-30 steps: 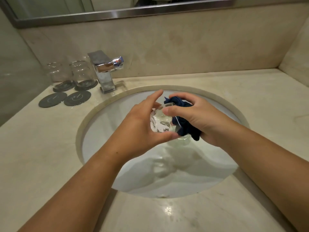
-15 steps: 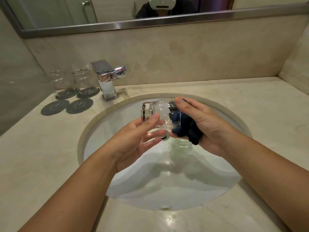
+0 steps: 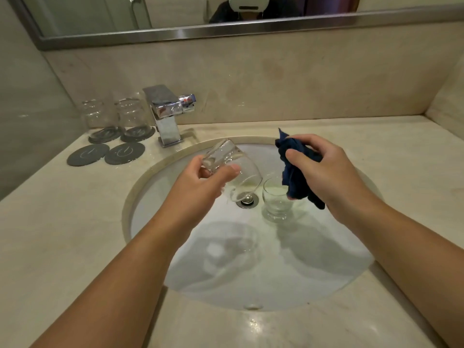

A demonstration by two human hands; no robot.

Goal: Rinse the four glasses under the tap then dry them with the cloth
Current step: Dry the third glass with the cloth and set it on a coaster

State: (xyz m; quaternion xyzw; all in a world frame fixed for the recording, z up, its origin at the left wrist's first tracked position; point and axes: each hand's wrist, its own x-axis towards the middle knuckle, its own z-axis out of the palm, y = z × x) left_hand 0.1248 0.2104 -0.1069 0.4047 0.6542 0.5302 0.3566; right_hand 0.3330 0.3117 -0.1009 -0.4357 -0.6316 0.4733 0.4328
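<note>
Clear glass tilted, left hand — navy cloth bunched, right hand

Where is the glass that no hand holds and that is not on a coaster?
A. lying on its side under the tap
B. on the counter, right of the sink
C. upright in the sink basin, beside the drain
C: the upright glass stands in the sink basin, right of the drain; the right hand grips the blue cloth, the left hand holds the tilted glass.
</note>
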